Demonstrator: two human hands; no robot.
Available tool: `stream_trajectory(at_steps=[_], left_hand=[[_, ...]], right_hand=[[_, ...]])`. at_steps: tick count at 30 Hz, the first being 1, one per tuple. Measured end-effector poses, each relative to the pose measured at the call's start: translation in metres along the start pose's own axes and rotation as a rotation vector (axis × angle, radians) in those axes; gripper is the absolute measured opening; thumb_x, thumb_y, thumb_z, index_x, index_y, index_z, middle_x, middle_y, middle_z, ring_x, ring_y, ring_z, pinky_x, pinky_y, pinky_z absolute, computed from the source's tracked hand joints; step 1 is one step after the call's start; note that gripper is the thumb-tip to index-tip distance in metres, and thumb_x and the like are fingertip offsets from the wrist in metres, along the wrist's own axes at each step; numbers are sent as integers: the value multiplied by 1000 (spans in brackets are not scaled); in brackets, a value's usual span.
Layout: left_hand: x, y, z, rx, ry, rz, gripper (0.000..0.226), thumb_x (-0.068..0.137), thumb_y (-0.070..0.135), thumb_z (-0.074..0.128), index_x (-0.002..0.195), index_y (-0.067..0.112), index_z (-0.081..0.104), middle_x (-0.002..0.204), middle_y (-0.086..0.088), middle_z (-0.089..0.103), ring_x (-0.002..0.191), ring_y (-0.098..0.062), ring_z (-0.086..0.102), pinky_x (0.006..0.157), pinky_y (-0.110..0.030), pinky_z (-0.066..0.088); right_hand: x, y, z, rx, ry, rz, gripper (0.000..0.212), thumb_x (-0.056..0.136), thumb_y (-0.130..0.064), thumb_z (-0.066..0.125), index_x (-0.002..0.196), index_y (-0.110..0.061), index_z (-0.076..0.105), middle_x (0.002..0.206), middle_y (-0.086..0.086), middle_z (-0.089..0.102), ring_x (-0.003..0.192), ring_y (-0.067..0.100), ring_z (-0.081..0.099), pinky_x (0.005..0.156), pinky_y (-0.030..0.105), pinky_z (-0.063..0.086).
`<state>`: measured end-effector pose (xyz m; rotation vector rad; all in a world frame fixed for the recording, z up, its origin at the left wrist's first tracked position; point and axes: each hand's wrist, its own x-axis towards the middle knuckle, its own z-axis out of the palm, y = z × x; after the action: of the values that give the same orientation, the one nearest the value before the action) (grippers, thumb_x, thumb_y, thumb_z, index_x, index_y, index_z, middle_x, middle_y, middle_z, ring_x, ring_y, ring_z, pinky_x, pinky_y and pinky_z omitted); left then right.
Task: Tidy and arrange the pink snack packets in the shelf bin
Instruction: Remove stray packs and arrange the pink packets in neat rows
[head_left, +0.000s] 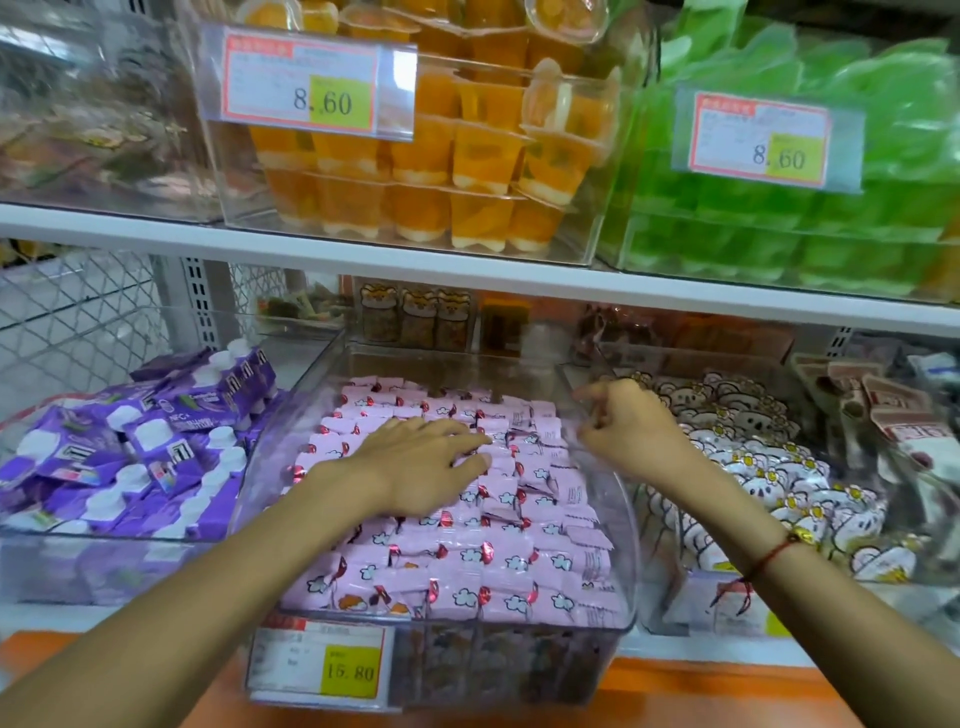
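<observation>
Lower shelf (675, 652) (orange-edged) under clear bins (621, 545)

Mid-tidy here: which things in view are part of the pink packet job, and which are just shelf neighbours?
Job: pink snack packets; clear bin; left hand; right hand.
Neighbours: purple pouches; koala packets; orange jelly cups; green packs.

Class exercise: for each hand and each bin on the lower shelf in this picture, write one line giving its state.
left hand: flat, fingers straight, resting on the pink packets.
right hand: fingers curled, over the bin's right wall; grasp unclear.
pink packets: in rows, filling the bin.
clear bin: open-topped, nearly full.
purple packs: jumbled heap.
white packets: piled loosely.
</observation>
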<state>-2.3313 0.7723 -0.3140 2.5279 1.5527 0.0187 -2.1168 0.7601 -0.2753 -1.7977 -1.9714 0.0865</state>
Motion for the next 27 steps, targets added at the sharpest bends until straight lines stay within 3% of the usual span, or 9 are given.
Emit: stream_trajectory(at_steps=[4, 8, 11, 14, 19, 21, 25, 27], left_hand=[[7, 0, -9, -20, -24, 14, 54, 98, 56, 22, 148, 36, 25, 158, 7, 19, 143, -23, 22, 116, -40, 18], [15, 1, -12, -65, 121, 50, 48, 96, 54, 34, 141, 35, 35, 150, 4, 31, 133, -20, 30, 105, -36, 27], [21, 6, -5, -55, 138, 148, 51, 99, 51, 30, 147, 39, 21, 156, 6, 19, 139, -17, 21, 110, -35, 22], [29, 4, -1, -21, 111, 159, 51, 99, 53, 22, 148, 42, 15, 160, 7, 11, 143, -16, 15, 113, -36, 17], [36, -4, -5, 38, 131, 176, 48, 98, 56, 23, 145, 46, 23, 156, 5, 24, 139, -19, 25, 107, -37, 26], [39, -5, -6, 58, 124, 178, 47, 98, 56, 24, 143, 47, 26, 153, 4, 29, 136, -19, 28, 102, -37, 31], [41, -3, -7, 103, 91, 160, 48, 98, 56, 22, 143, 43, 29, 150, 3, 35, 132, -21, 33, 104, -40, 34], [39, -1, -4, 113, 100, 158, 48, 99, 53, 21, 144, 41, 29, 150, 1, 35, 132, -22, 33, 105, -39, 33]], right_hand=[[12, 0, -3, -138, -83, -7, 35, 79, -15, 57, 113, -16, 64, 84, 8, 61, 85, 30, 60, 69, 33, 46], [32, -8, -7, -292, -69, -129, 21, 87, -38, 58, 102, -24, 59, 105, 4, 62, 99, 27, 60, 72, 27, 40], [51, -17, 5, -351, -105, -294, 28, 90, -31, 58, 115, -20, 63, 115, 6, 59, 106, 25, 57, 85, 28, 46], [65, -23, 18, -400, -276, -299, 32, 93, -32, 56, 123, -20, 60, 126, 7, 55, 111, 24, 55, 93, 32, 47], [72, -19, 22, -360, -356, -244, 31, 89, -34, 62, 117, -20, 63, 120, 4, 60, 106, 21, 58, 92, 30, 47], [72, -17, 22, -366, -393, -248, 30, 91, -34, 57, 118, -20, 61, 120, 4, 59, 112, 21, 54, 96, 32, 42], [67, -14, 25, -492, -358, -281, 30, 95, -33, 46, 121, -19, 50, 130, 7, 49, 130, 24, 30, 104, 39, 22], [64, -14, 25, -434, -251, -309, 23, 95, -27, 44, 115, -18, 50, 125, 7, 53, 126, 25, 36, 103, 38, 22]])
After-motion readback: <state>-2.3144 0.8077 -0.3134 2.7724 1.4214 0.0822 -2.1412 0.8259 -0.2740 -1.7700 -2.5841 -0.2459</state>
